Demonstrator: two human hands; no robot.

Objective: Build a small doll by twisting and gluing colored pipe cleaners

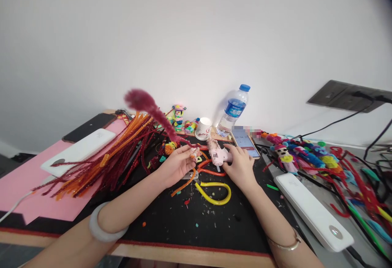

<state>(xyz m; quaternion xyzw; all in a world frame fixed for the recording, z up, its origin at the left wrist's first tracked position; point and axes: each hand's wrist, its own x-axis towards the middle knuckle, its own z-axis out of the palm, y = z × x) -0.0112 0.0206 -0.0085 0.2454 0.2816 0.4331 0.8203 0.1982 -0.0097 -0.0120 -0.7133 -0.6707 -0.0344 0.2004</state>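
Note:
My left hand [177, 162] is closed in a pinch on the lower end of a dark red fuzzy pipe cleaner [153, 111], which sticks up and to the left. My right hand [240, 165] is wrapped around a pink glue gun [219, 154] whose nozzle points left at my left fingertips. Both hands hover over a black mat [196, 223]. Just below them lie a yellow-handled tool [214, 192] and orange pipe cleaner pieces [211, 172].
A bundle of red and orange pipe cleaners [104, 160] lies left on pink paper [24, 182]. A water bottle [232, 111], paper cup [203, 128], phone [246, 142] and small figures stand behind. White power banks [314, 211] and colourful pipe cleaners [330, 162] lie right.

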